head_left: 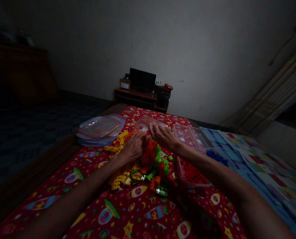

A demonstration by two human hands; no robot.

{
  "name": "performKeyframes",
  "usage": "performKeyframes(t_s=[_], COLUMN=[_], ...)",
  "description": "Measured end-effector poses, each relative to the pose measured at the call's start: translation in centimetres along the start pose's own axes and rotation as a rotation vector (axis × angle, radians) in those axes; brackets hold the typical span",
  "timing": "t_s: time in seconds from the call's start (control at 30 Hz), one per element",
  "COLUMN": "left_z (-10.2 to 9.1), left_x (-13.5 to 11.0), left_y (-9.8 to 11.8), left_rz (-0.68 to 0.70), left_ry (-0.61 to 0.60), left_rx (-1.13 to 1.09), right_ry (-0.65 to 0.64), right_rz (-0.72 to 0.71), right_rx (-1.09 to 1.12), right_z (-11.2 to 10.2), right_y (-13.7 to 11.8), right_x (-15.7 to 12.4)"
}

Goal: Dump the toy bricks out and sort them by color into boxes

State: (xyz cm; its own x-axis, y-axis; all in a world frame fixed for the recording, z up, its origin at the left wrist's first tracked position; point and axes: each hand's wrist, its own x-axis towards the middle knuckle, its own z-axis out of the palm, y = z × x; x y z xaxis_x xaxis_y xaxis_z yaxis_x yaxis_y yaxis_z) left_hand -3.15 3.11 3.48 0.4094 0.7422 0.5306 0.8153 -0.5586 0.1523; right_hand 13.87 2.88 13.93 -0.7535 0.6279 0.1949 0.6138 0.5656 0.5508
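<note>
A pile of toy building bricks in yellow, orange (148, 156) and green (164, 162) is spread over the red patterned cloth (138, 219). My left hand (134, 146) rests on the far yellow and orange side, its fingers stretched forward over the bricks. Just above the pile's far edge, my right hand (163, 135) has its fingers curled together; whatever is in them is hidden. Beyond the right fingertips lies a clear plastic container (145, 121), partly covered by that hand. Under my right forearm stands a clear box with red bricks (192, 172).
Stacked clear lids (100, 127) with coloured rims lie at the left. Blue bricks (216, 156) sit in another clear box at the right, near a blue checked bedspread (250, 156). A desk with a monitor (142, 80) stands against the far wall.
</note>
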Motion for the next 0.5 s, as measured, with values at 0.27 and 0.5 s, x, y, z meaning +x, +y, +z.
performKeyframes(t_s=[0.27,0.5], left_z=[-2.9,-0.6], left_x=[-0.4,2.7], left_y=[0.7,0.5], left_rz=[0.040,0.101], left_ry=[0.126,0.011], left_rx=[0.060,-0.147], right_ry=[0.022,-0.012], right_rz=[0.015,-0.016], right_rx=[0.031,0.086], right_z=[-0.1,0.4], right_y=[0.3,0.3], right_x=[0.8,0.5])
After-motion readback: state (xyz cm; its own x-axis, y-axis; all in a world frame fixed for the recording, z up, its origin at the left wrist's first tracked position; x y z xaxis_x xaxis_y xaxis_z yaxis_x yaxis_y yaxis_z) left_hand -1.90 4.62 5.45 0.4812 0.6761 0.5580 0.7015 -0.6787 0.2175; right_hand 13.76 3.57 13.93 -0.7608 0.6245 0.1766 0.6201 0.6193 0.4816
